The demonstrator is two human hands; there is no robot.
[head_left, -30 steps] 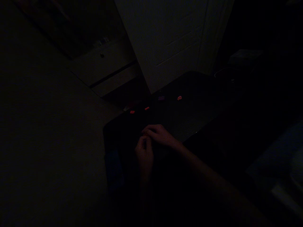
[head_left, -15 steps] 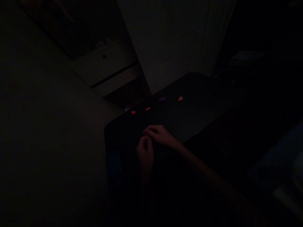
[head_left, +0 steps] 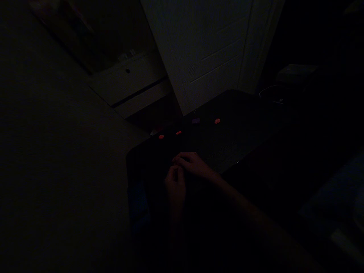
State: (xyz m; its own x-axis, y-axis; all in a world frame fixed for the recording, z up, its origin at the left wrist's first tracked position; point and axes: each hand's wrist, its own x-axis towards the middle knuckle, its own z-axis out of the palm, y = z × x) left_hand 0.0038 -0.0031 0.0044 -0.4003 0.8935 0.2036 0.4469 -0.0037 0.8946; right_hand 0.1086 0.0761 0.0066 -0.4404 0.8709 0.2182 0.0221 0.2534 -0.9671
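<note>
In very dim light, my left hand (head_left: 175, 183) and my right hand (head_left: 190, 162) meet fingertip to fingertip over a dark table (head_left: 227, 140). Both have their fingers pinched together; whatever lies between them is too small and dark to make out. Beyond the hands, near the table's far edge, lie a small orange-red piece (head_left: 161, 137) and a short orange-red bar (head_left: 178, 132). Farther right are a dark purple block (head_left: 195, 121) and a rounded orange piece (head_left: 217, 121). No hand touches these.
A dark blue flat item (head_left: 138, 206) lies at the table's left end. Behind the table stand a pale panelled door (head_left: 210, 49) and a light drawer unit (head_left: 139, 76). A thin pale cable (head_left: 267, 89) curves at the far right.
The whole view has shifted slightly, so everything sits a little lower. Both hands keep the same pinched pose, and the pieces on the table have not moved.
</note>
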